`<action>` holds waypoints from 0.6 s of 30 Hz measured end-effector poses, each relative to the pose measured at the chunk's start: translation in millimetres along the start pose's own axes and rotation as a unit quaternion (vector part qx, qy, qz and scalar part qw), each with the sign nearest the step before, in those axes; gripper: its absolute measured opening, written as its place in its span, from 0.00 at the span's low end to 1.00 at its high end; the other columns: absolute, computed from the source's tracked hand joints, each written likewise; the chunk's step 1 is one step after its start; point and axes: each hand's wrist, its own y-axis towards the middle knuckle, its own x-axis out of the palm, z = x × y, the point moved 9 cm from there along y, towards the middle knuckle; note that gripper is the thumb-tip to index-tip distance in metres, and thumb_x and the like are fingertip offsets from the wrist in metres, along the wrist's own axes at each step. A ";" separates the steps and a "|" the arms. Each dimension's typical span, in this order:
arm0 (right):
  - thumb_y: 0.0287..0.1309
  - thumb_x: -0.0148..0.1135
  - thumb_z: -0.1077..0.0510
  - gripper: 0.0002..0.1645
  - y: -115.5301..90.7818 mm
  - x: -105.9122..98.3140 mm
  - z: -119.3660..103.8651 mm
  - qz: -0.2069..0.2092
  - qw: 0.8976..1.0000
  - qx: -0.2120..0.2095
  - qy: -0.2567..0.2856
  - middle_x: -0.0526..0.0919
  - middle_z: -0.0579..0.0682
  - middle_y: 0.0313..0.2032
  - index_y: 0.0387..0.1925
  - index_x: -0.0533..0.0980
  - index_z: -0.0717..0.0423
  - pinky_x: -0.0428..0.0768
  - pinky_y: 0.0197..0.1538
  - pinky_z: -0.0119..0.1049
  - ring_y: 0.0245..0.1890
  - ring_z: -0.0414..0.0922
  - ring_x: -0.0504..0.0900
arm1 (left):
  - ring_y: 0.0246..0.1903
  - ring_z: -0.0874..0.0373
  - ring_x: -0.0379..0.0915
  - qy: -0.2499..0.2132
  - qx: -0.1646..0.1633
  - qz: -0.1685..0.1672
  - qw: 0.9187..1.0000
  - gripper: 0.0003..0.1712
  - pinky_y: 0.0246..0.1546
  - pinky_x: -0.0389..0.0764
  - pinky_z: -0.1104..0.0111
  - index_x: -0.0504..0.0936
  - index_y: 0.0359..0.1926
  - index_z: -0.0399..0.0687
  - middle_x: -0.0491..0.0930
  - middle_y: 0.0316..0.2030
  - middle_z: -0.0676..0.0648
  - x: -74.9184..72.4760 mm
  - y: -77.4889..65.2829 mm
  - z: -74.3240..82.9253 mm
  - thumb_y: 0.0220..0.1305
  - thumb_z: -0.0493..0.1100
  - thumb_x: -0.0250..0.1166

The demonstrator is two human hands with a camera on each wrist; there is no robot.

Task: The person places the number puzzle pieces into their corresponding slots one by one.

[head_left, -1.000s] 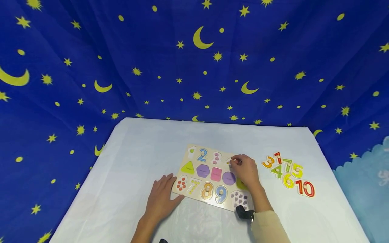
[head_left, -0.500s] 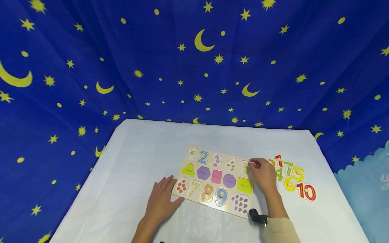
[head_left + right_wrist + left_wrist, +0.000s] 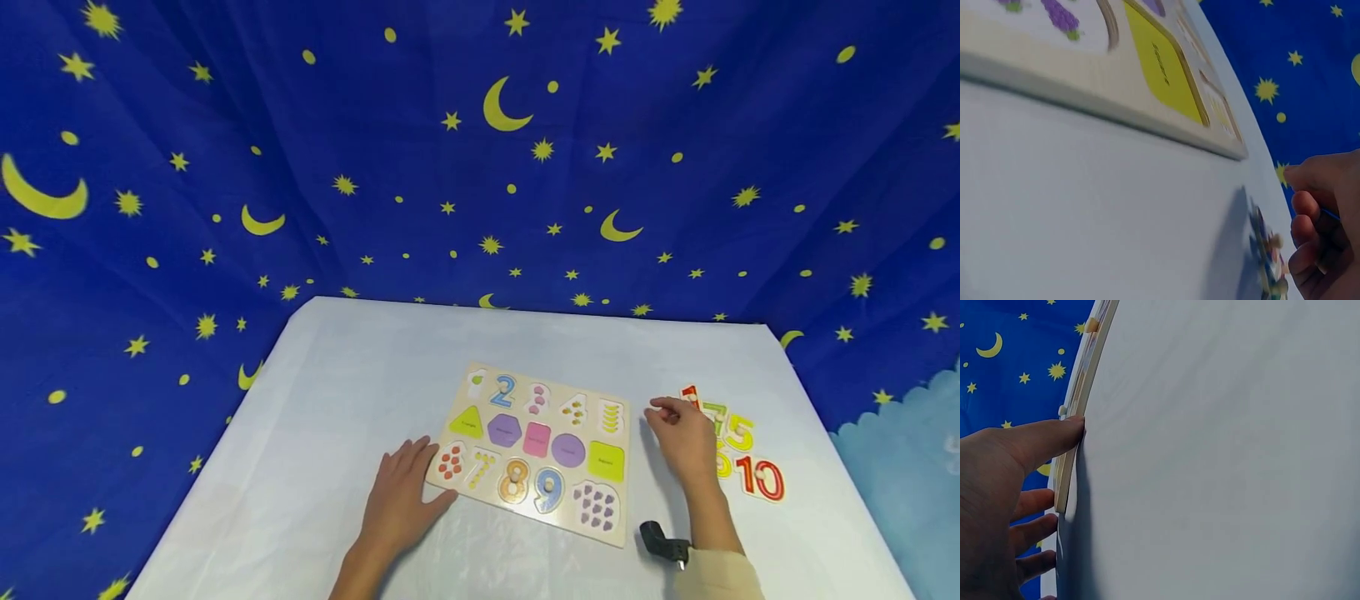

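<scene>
My spread left hand [image 3: 399, 500] is touching the board [image 3: 568, 477] seating three number pieces [image 3: 514, 481]; right-wrist alone is showing loosely curled fingers [image 3: 1304, 231] on my right hand [image 3: 686, 440].

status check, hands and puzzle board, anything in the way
Left hand against puzzle board; right hand by loose number pieces, seemingly empty. 2, 8, 9 seated. Right hand partly hides loose pieces.

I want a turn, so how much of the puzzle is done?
The 2, 8 and 9 sit in the board. The left hand touches its edge; the right hand, near the loose numbers, shows no piece. If it's being filled, seven number spaces look left.
</scene>
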 end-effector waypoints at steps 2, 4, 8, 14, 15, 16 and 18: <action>0.59 0.64 0.56 0.14 1.6 -2.4 2.6 0.009 1.000 0.005 -0.002 0.79 0.51 0.32 0.45 0.81 0.58 0.69 0.30 0.37 0.31 0.46 0.72 | 0.67 0.44 0.56 0.001 0.000 0.001 1.000 0.43 0.68 0.48 0.46 0.72 0.63 0.47 0.66 0.65 0.46 -1.0 -0.3 -0.8 0.50 0.64 0.70; 0.58 0.64 0.56 0.15 3.0 -4.7 7.7 0.018 1.000 0.011 -0.002 0.79 0.51 0.33 0.46 0.81 0.59 0.69 0.31 0.37 0.32 0.46 0.72 | 0.67 0.44 0.55 0.003 0.002 0.003 1.000 0.43 0.68 0.48 0.46 0.72 0.63 0.47 0.66 0.66 0.46 -2.1 -0.2 -0.7 0.50 0.64 0.69; 0.58 0.64 0.56 0.16 4.6 -9.5 19.1 0.034 0.999 0.022 -0.010 0.79 0.52 0.34 0.46 0.82 0.60 0.70 0.31 0.38 0.33 0.47 0.75 | 0.67 0.44 0.55 0.004 0.001 0.004 1.000 0.43 0.68 0.48 0.46 0.72 0.63 0.47 0.66 0.66 0.47 -2.4 -0.3 -1.1 0.50 0.64 0.69; 0.57 0.65 0.54 0.16 10.3 -15.3 32.5 0.039 0.998 0.048 -0.025 0.81 0.52 0.31 0.43 0.82 0.60 0.67 0.30 0.41 0.31 0.49 0.75 | 0.68 0.44 0.54 0.000 -0.003 -0.003 1.000 0.43 0.68 0.47 0.46 0.72 0.63 0.47 0.66 0.66 0.47 -1.6 -0.4 -1.4 0.50 0.63 0.70; 0.57 0.65 0.54 0.16 11.4 -15.4 34.5 0.036 0.998 0.052 -0.027 0.81 0.52 0.30 0.44 0.82 0.59 0.66 0.31 0.41 0.31 0.49 0.75 | 0.68 0.44 0.54 -0.001 -0.004 -0.003 1.000 0.43 0.68 0.47 0.46 0.72 0.63 0.47 0.65 0.66 0.47 -1.4 -0.3 -1.4 0.50 0.63 0.70; 0.57 0.65 0.53 0.16 12.1 -15.4 36.5 0.033 0.997 0.056 -0.029 0.81 0.52 0.30 0.44 0.82 0.59 0.66 0.31 0.41 0.31 0.49 0.75 | 0.68 0.44 0.54 -0.002 -0.005 -0.005 1.000 0.43 0.69 0.47 0.46 0.71 0.63 0.47 0.65 0.66 0.47 -1.0 -0.1 -1.2 0.50 0.63 0.70; 0.58 0.65 0.52 0.17 12.6 -14.5 41.1 0.024 0.997 0.068 -0.032 0.81 0.52 0.31 0.45 0.82 0.59 0.65 0.31 0.41 0.32 0.50 0.75 | 0.68 0.45 0.54 -0.003 -0.007 -0.008 1.000 0.43 0.69 0.46 0.46 0.71 0.63 0.47 0.65 0.66 0.47 0.5 -0.3 -1.0 0.50 0.63 0.70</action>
